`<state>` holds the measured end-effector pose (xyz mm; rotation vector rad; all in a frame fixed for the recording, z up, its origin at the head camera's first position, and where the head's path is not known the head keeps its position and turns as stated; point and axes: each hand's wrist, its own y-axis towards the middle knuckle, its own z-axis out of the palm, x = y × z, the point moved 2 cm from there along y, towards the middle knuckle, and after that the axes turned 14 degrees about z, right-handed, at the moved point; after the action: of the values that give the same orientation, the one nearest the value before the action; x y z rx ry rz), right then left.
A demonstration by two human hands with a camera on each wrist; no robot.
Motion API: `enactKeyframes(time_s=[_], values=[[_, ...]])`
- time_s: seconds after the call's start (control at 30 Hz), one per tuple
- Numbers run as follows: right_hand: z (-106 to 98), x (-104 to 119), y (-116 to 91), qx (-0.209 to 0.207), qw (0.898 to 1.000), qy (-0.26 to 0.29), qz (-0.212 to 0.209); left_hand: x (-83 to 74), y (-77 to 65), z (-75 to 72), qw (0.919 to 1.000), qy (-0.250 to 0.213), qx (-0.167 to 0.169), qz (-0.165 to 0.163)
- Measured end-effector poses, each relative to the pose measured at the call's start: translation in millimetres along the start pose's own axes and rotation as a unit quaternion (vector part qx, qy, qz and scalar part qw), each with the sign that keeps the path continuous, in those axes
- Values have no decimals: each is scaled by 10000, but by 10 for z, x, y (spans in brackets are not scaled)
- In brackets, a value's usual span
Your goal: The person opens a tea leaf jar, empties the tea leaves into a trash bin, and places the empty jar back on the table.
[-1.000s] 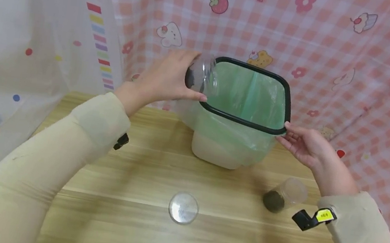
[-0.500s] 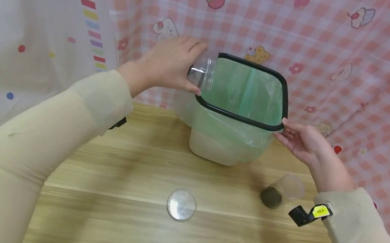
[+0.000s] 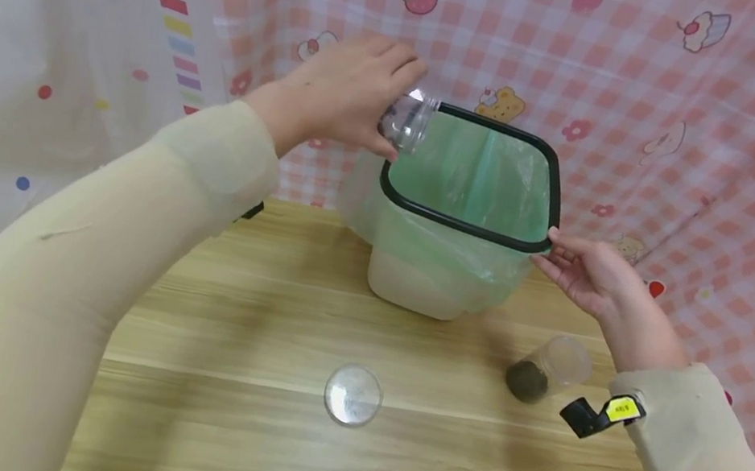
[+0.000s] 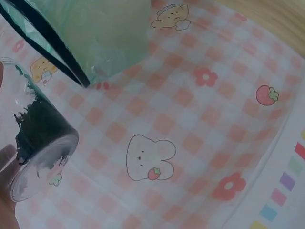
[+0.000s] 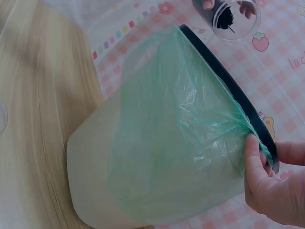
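My left hand point(image 3: 347, 93) holds a clear plastic jar point(image 3: 409, 120) tipped sideways at the left rim of a bin, its mouth toward the bin's inside. Dark, flaky matter clings in the jar point(image 4: 45, 129), seen through its wall in the left wrist view. The pale bin point(image 3: 414, 282) is lined with a green bag point(image 5: 162, 119) under a black rim ring point(image 3: 452, 226). At the bin's front right corner my right hand point(image 3: 594, 280) pinches the rim and bag edge between thumb and fingers.
On the wooden table point(image 3: 234, 409) a round clear lid point(image 3: 354, 395) lies in front of the bin. A second clear jar point(image 3: 559, 364) with dark matter at its bottom is to the right. A pink checked cloth point(image 3: 664, 83) hangs close behind the bin.
My left hand has risen and shifted a little to the right with the jar, tipping its mouth further over the bin's rim. The right hand keeps its grip on the rim.
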<state>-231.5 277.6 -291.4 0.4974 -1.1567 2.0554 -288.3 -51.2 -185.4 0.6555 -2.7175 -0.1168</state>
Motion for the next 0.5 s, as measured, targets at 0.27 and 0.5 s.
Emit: enactKeyframes(time_s=[0.27, 0.5], values=[[4, -6, 3, 53, 10000, -20, -36, -6, 72, 13, 9987, 281, 323, 257], [-4, -6, -4, 82, 9999, -16, -58, 0, 105, 27, 9979, 450, 262, 384]])
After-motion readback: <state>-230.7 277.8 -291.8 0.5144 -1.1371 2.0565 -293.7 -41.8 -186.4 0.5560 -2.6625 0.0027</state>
